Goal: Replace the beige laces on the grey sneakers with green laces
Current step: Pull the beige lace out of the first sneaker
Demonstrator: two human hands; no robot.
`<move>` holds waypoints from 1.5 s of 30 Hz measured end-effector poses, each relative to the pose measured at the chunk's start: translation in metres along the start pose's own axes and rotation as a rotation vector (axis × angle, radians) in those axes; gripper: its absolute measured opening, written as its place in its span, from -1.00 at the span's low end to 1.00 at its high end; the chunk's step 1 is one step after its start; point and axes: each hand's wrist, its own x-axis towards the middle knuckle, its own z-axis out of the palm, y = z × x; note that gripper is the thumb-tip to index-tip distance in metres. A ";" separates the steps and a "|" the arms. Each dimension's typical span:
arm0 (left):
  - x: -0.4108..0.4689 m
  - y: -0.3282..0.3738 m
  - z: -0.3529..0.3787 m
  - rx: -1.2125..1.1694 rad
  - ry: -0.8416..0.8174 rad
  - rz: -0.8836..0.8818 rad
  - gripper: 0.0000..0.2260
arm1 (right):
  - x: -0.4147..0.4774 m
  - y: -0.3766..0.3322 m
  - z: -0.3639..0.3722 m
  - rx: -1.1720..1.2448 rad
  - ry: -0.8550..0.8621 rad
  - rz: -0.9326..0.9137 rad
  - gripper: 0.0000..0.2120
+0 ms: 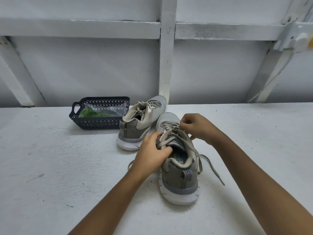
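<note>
Two grey sneakers stand on the white table with their heels toward me. The near sneaker (179,175) has loosened beige laces (194,150), and one lace end trails to the right on the table. My left hand (152,151) grips this shoe's left collar and tongue. My right hand (194,126) pinches the beige lace over the upper eyelets. The far sneaker (140,121) still has its beige laces threaded. Green laces (88,113) lie in a clear bag inside the basket.
A dark blue plastic basket (94,122) sits at the back left, touching the far sneaker's heel side. A white wall with beams rises right behind the table's far edge. Bare tabletop (50,167) spreads to the left and right.
</note>
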 end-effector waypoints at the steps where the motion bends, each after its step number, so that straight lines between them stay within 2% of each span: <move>1: 0.000 0.000 0.000 -0.003 0.000 0.000 -0.33 | 0.002 -0.001 0.002 -0.034 0.039 -0.025 -0.88; 4: 0.001 -0.002 0.000 -0.014 0.000 0.006 -0.33 | 0.007 -0.002 0.007 -0.119 0.105 -0.113 -0.89; 6: 0.001 -0.003 0.000 -0.016 0.002 0.010 -0.34 | 0.009 0.000 0.007 -0.133 0.089 -0.120 -0.89; 10: 0.001 -0.002 0.002 -0.027 0.005 0.016 -0.35 | 0.002 0.005 -0.013 -0.004 -0.098 0.035 -0.80; 13: 0.000 -0.002 0.002 -0.021 0.014 0.019 -0.34 | -0.004 0.005 -0.025 -0.009 -0.175 0.000 -0.89; 16: 0.001 -0.004 0.002 -0.020 0.024 0.019 -0.34 | -0.003 0.002 -0.022 -0.036 -0.148 -0.044 -0.89; 22: 0.002 -0.007 0.003 -0.034 0.014 0.034 -0.34 | 0.003 -0.002 -0.012 0.083 0.038 -0.011 -0.86; 25: 0.002 -0.008 0.003 -0.039 0.018 0.043 -0.34 | 0.000 0.002 -0.018 0.094 -0.065 0.040 -0.79; 29: 0.002 -0.009 0.003 -0.040 0.025 0.046 -0.35 | -0.003 0.006 -0.023 -0.026 -0.159 -0.031 -0.94; 32: 0.002 -0.009 0.003 -0.039 0.021 0.054 -0.34 | -0.002 0.004 -0.020 0.003 -0.106 -0.049 -0.89; 35: 0.002 -0.008 0.003 -0.032 0.024 0.052 -0.34 | 0.001 0.001 -0.021 0.189 0.088 -0.002 -0.83; 37: 0.002 -0.008 0.003 -0.026 0.028 0.048 -0.33 | 0.002 0.001 -0.022 0.195 0.143 0.013 -0.83; 40: 0.002 -0.008 0.003 -0.028 0.031 0.047 -0.34 | -0.002 0.004 -0.021 0.091 -0.027 0.072 -0.79; 42: 0.002 -0.008 0.004 -0.037 0.033 0.050 -0.35 | -0.005 0.007 -0.019 0.023 -0.119 0.047 -0.83; 45: 0.002 -0.008 0.004 -0.041 0.034 0.049 -0.35 | -0.006 0.008 -0.020 0.055 -0.100 0.007 -0.89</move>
